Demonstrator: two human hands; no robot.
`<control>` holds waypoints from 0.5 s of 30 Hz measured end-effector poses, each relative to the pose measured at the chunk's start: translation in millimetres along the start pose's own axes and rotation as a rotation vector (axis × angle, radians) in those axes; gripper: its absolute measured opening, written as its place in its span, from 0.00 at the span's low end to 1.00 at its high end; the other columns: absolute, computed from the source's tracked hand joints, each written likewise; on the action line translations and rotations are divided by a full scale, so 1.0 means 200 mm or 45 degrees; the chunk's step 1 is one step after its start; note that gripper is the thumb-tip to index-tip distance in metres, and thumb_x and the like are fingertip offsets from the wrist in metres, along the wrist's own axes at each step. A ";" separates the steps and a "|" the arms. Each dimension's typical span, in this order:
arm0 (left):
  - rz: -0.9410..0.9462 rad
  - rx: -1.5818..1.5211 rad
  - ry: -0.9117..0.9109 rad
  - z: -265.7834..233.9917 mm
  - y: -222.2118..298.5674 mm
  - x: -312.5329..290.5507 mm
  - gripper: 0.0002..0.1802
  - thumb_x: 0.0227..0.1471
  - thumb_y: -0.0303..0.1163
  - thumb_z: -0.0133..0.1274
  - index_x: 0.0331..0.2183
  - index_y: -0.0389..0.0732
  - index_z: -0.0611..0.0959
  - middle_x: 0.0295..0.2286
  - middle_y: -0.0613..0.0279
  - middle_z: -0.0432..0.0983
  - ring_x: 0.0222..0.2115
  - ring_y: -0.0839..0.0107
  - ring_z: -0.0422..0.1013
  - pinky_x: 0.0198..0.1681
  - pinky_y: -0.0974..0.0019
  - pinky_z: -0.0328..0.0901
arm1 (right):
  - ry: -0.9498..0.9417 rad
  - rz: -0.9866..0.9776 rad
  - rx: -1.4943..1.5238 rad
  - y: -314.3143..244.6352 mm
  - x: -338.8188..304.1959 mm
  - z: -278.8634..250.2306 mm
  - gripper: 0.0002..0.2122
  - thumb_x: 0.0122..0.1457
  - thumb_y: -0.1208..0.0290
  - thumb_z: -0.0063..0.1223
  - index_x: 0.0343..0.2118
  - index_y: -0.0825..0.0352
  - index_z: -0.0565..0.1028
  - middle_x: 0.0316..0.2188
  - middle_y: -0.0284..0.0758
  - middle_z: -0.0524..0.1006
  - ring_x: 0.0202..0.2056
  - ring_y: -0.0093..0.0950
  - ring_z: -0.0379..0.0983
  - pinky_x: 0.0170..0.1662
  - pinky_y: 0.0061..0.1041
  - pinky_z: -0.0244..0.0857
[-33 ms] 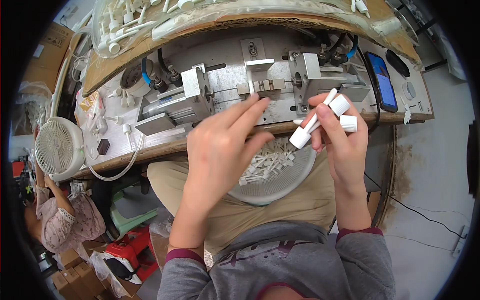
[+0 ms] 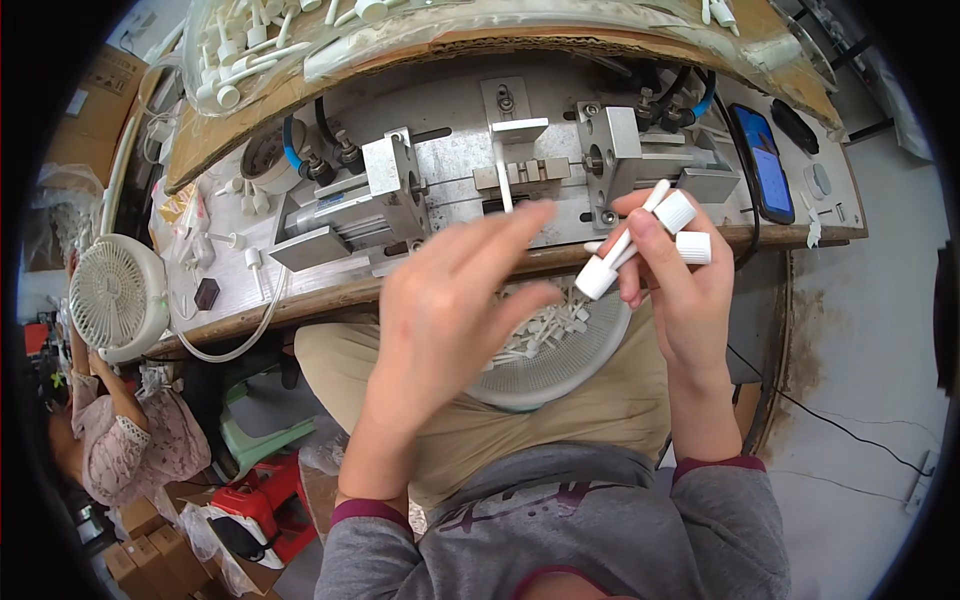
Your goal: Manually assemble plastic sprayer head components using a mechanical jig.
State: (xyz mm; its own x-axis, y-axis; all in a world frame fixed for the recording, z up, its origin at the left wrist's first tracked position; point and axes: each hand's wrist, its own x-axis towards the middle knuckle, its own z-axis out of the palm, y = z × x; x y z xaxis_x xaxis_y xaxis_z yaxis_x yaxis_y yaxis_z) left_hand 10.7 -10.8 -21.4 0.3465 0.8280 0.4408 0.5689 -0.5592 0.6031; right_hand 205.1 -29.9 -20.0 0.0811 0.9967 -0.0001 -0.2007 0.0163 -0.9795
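My right hand (image 2: 690, 300) is closed around several white ribbed caps with long stems (image 2: 598, 278), the caps pointing different ways. Slightly blurred, my left hand (image 2: 450, 310) hovers with its fingers apart and nothing visible in them. Just beyond its fingertips, a white stem (image 2: 502, 180) sits in the clamp fixture (image 2: 540, 172), between two metal pneumatic cylinders, the left one (image 2: 395, 180) and the right one (image 2: 612, 160). Below my hands, a pale mesh basket (image 2: 590, 365) on my lap holds many similar white pieces (image 2: 545, 335), partly hidden by my left hand.
Over the bench hangs a cardboard shelf (image 2: 450, 40) with more white stemmed caps. A phone (image 2: 765, 165) lies at the bench's right end. At the left are a white fan (image 2: 120, 297) and loose caps (image 2: 254, 260). Another person (image 2: 150, 440) sits at far left.
My left hand has drawn back a little from the fixture, slightly down and to the right, showing more of the stem there. My right hand has barely shifted, still holding the caps.
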 end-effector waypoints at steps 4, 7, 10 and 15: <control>0.168 -0.265 -0.013 -0.03 0.07 -0.05 0.21 0.36 0.25 0.70 0.39 0.40 0.87 0.35 0.59 0.81 0.30 0.68 0.77 0.32 0.68 0.72 | -0.202 0.200 0.072 -0.01 0.00 0.03 0.08 0.63 0.74 0.56 0.41 0.73 0.76 0.28 0.36 0.80 0.20 0.15 0.71 0.21 0.14 0.63; 0.128 -0.134 0.125 -0.05 0.07 -0.06 0.20 0.37 0.24 0.70 0.38 0.39 0.87 0.32 0.60 0.79 0.31 0.68 0.76 0.31 0.68 0.72 | -0.052 -0.009 0.091 0.00 0.01 0.06 0.09 0.63 0.75 0.56 0.44 0.74 0.76 0.31 0.38 0.81 0.23 0.16 0.73 0.25 0.14 0.66; 0.076 0.096 0.207 0.00 0.00 -0.05 0.17 0.39 0.25 0.69 0.37 0.40 0.87 0.37 0.59 0.81 0.27 0.68 0.76 0.31 0.69 0.72 | 0.069 -0.216 -0.071 0.00 0.02 0.04 0.11 0.61 0.81 0.55 0.46 0.75 0.75 0.35 0.41 0.81 0.30 0.20 0.77 0.34 0.19 0.73; 0.135 0.490 0.050 0.03 -0.06 -0.01 0.14 0.42 0.31 0.67 0.35 0.43 0.87 0.43 0.67 0.82 0.19 0.68 0.73 0.24 0.69 0.67 | -0.032 -0.163 -0.052 0.00 -0.02 0.04 0.09 0.60 0.83 0.56 0.44 0.77 0.76 0.37 0.43 0.81 0.35 0.24 0.80 0.39 0.21 0.75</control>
State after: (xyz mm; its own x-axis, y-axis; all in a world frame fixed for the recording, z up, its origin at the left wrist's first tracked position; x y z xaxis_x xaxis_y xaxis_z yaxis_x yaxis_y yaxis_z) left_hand 7.9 -5.5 -34.0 0.3937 0.7602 0.5167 0.7718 -0.5788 0.2634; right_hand 197.6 -33.3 -18.6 0.0788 0.9883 0.1304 -0.1506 0.1411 -0.9785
